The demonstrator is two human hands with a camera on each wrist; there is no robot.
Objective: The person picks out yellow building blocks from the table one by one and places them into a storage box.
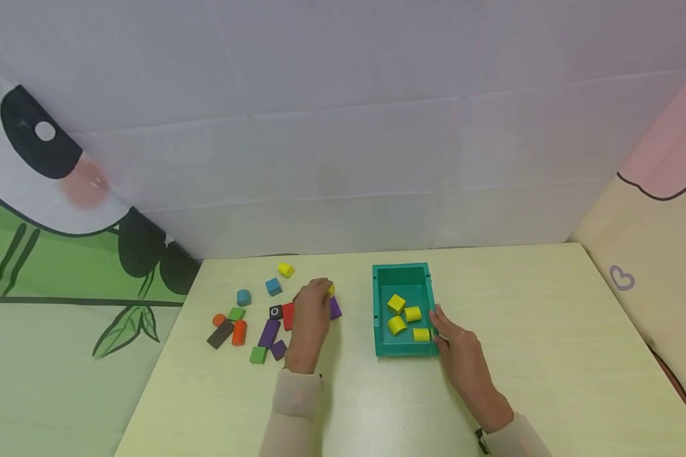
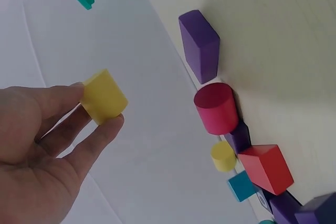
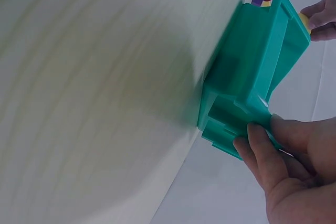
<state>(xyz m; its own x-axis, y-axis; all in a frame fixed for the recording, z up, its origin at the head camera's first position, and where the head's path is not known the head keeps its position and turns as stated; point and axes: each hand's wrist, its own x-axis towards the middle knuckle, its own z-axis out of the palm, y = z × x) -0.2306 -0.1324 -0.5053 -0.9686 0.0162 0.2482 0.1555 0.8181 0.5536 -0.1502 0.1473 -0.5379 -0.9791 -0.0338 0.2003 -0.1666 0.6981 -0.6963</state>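
My left hand pinches a yellow block between thumb and fingertips, raised above the loose blocks in the left wrist view. Beneath and around that hand lie a purple block, a crimson cylinder and a red block. To the right stands a green bin with several yellow blocks inside, toward its near end. My right hand holds the bin's right wall, fingertips at the rim; the right wrist view shows its fingers bent against the wall.
Left on the table is a scatter of blocks: a yellow cylinder, a blue cube, an orange cylinder, a dark grey block and a green block. A pale cloth wall stands behind.
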